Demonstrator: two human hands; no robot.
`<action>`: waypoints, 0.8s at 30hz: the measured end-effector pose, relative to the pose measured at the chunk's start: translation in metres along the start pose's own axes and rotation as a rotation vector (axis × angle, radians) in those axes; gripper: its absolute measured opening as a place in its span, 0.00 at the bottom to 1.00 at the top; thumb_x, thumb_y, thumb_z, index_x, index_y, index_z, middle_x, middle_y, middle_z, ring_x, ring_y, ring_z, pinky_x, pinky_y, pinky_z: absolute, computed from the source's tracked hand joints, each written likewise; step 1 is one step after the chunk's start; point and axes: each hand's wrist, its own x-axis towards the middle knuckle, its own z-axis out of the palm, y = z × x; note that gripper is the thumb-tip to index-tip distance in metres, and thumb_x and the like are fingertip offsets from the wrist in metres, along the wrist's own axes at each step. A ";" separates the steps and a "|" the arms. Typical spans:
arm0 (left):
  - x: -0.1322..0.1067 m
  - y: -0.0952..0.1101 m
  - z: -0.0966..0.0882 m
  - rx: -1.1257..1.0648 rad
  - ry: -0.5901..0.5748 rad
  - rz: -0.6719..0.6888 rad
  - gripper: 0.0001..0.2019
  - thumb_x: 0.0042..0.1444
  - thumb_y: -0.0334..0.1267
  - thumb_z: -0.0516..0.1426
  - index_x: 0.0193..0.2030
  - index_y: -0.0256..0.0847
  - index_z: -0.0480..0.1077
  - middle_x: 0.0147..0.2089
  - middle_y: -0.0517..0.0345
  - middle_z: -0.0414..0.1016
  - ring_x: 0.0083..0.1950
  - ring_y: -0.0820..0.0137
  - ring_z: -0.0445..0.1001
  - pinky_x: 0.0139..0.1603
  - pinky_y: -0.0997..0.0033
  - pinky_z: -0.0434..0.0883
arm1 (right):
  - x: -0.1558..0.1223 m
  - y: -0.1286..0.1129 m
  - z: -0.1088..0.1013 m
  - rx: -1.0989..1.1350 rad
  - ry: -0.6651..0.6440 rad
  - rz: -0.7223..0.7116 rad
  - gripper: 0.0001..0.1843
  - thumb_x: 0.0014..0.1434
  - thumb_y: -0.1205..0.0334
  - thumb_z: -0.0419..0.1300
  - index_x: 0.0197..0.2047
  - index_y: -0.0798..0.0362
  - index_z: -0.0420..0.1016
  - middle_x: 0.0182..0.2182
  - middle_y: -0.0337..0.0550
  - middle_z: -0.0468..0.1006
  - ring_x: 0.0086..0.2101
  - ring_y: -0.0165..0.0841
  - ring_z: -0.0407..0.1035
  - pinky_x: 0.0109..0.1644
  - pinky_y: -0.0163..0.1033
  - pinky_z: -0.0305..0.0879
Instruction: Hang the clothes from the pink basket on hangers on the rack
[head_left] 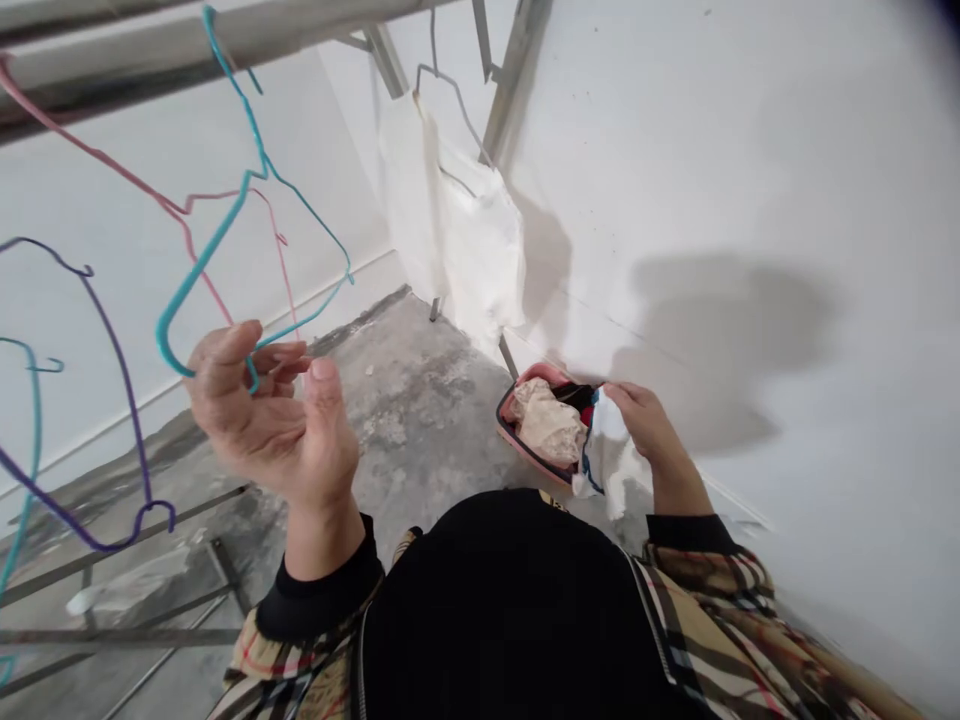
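Note:
On the left, a turquoise clothes hanger (212, 243) hangs by its hook from a metal rail. My left hand (274, 425) is at its lower bar, palm up, with the fingers curled round the bar and the thumb apart. At right, my right hand (637, 415) pinches a white garment with blue trim (609, 445) at its upper edge. That garment hangs over the side of a pink basket (525, 450) with a dark rim. Inside the basket lies a crumpled cream lace cloth (551, 420), with dark and red pieces partly hidden behind it.
The metal rail (300, 40) crosses the upper left. A pink hanger (135, 170) and a purple hanger (124, 370) are nearby. White clothing (480, 240) hangs from a grey hanger by the wall. Metal bars (120, 635) of the rack run low at left above the concrete floor (420, 390).

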 end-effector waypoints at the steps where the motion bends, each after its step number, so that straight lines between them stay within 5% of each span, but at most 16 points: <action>1: -0.002 -0.002 -0.001 0.020 0.000 -0.013 0.20 0.54 0.35 0.64 0.53 0.53 0.68 0.53 0.61 0.68 0.39 0.72 0.71 0.40 0.64 0.76 | 0.001 -0.001 -0.004 0.021 0.004 0.029 0.16 0.53 0.49 0.61 0.29 0.55 0.78 0.22 0.39 0.77 0.25 0.32 0.68 0.28 0.35 0.63; 9: -0.015 -0.012 -0.005 0.105 -0.033 -0.089 0.23 0.54 0.38 0.63 0.56 0.51 0.66 0.57 0.57 0.65 0.43 0.72 0.73 0.42 0.67 0.74 | 0.014 0.004 -0.038 -0.022 0.192 -0.032 0.20 0.54 0.45 0.60 0.25 0.54 0.73 0.19 0.36 0.69 0.24 0.29 0.62 0.28 0.34 0.57; 15: -0.031 -0.017 -0.008 0.225 -0.121 -0.137 0.25 0.54 0.37 0.62 0.58 0.50 0.65 0.61 0.51 0.63 0.53 0.66 0.72 0.50 0.63 0.73 | 0.045 0.025 -0.024 -0.563 0.017 -0.040 0.19 0.54 0.47 0.57 0.33 0.53 0.81 0.36 0.53 0.81 0.40 0.46 0.74 0.42 0.45 0.67; 19: -0.041 -0.019 -0.009 0.336 -0.178 -0.157 0.27 0.54 0.38 0.62 0.60 0.50 0.63 0.66 0.46 0.59 0.65 0.59 0.64 0.55 0.59 0.71 | 0.061 -0.001 0.004 -0.461 -0.022 -0.269 0.26 0.57 0.45 0.56 0.51 0.52 0.78 0.52 0.54 0.78 0.51 0.46 0.71 0.54 0.49 0.67; 24: -0.052 -0.011 -0.007 0.459 -0.179 -0.050 0.31 0.53 0.37 0.63 0.64 0.50 0.60 0.72 0.45 0.49 0.73 0.52 0.50 0.66 0.43 0.60 | 0.104 -0.068 0.037 -0.246 -0.065 -0.551 0.32 0.60 0.43 0.55 0.63 0.50 0.67 0.58 0.54 0.72 0.55 0.45 0.68 0.59 0.54 0.64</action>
